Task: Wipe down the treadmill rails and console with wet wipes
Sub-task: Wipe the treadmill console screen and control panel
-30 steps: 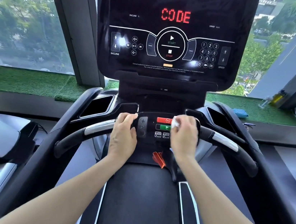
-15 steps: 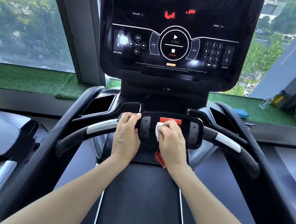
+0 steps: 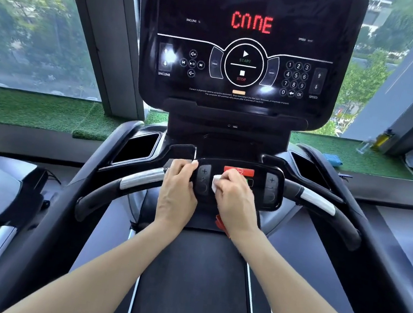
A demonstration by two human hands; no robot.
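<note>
Fingers (image 3: 226,178) of the right hand (image 3: 234,199) are curled over a white wet wipe (image 3: 215,183), which is pressed to the small control panel (image 3: 272,188), just below its red button (image 3: 239,171). Fingers (image 3: 181,166) of the left hand (image 3: 177,192) are wrapped round the panel's left edge, beside the silver-and-black handrail (image 3: 139,180). The large console (image 3: 246,43) is seen above both hands.

Head view, looking down a treadmill belt (image 3: 193,286). Right hand (image 3: 234,194) presses a white wet wipe (image 3: 215,183) against the small control panel (image 3: 272,188) on the crossbar, just below its red button (image 3: 239,171). Left hand (image 3: 178,192) grips the panel's left edge beside the silver handrail sensor (image 3: 142,178). Upright console (image 3: 246,46) shows red letters, green "START". Green turf ledge (image 3: 35,110) under the windows.
</note>
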